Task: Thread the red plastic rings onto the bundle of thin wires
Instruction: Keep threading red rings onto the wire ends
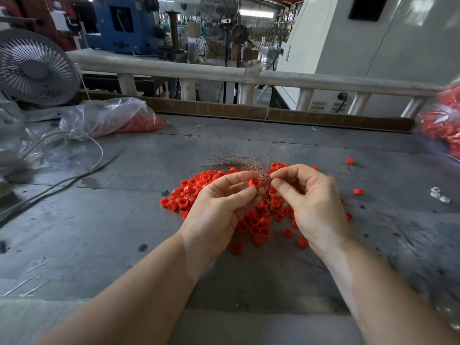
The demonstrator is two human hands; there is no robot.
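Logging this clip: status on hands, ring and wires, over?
Left hand pinches one red ring. Right hand pinches the wires, their ends fanned out. Ring at the bundle, not visibly threaded. Ring pile below; nothing in the way.

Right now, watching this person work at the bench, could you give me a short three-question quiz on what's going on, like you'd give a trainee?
1. True or false: the left hand pinches a single red ring.
2. What does the right hand pinch? A) a white nut B) the bundle of thin wires C) a cable
3. Fill in: the loose pile of red rings lies on the grey ___, under the hands.

Key: 1 true; 2 B; 3 table.
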